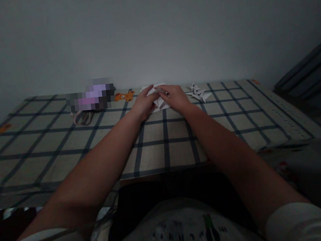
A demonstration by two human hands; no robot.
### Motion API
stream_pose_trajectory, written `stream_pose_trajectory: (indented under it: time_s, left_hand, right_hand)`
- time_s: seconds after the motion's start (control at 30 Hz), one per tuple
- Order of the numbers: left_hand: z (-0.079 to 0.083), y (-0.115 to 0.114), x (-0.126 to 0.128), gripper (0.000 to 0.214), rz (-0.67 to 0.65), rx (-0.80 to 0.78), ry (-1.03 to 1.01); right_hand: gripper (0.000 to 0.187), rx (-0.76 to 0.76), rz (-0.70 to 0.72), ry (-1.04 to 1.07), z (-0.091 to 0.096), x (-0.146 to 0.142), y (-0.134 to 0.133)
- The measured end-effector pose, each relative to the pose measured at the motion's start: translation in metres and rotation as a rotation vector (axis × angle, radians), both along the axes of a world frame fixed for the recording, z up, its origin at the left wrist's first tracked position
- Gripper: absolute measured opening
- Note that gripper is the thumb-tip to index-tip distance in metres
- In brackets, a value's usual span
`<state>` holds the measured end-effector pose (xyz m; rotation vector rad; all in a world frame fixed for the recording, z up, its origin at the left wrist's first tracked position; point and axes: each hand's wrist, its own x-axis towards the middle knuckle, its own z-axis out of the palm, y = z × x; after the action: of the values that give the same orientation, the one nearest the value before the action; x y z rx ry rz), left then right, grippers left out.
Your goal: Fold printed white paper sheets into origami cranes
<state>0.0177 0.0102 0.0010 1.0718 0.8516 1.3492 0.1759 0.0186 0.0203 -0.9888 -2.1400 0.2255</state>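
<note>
A piece of folded white paper (161, 104) lies near the far side of the table, in front of the wall. My left hand (144, 102) presses on its left part, fingers closed on the sheet. From the other side my right hand (176, 95) reaches over the paper, its fingertips meeting those of the left hand near the middle. Both hands cover much of the sheet, so its folds show only in part. Just right of my right hand lie several small folded white paper figures (199, 93) with pointed tips.
A checked tablecloth (178, 154) with orange bear patterns covers the table. On the left lies a blurred purple item (97, 94) with a strap loop (82, 118) hanging toward me. The plain wall (152, 34) rises behind the table. Grey folded fabric (311, 71) stands at the right.
</note>
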Motion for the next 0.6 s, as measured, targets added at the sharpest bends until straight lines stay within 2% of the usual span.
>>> stream_pose_trajectory:
  time_s: [0.13,0.27,0.37,0.6]
  left_hand:
    - [0.002,0.001,-0.004,0.012,-0.023,0.025,0.009]
    - [0.012,-0.001,-0.01,0.007,-0.006,-0.064,-0.002]
    - [0.018,-0.005,-0.013,0.005,-0.014,-0.044,0.062]
    - [0.023,-0.006,-0.018,0.009,-0.025,-0.006,0.017]
  right_hand:
    - [0.04,-0.118,0.072,0.309,-0.01,0.0,0.012]
    - [0.052,-0.385,0.165,0.619,-0.017,0.001,0.024]
    - [0.054,-0.537,0.212,0.699,-0.018,0.002,0.027]
    - [0.049,-0.674,0.311,0.717,-0.014,0.003,0.018]
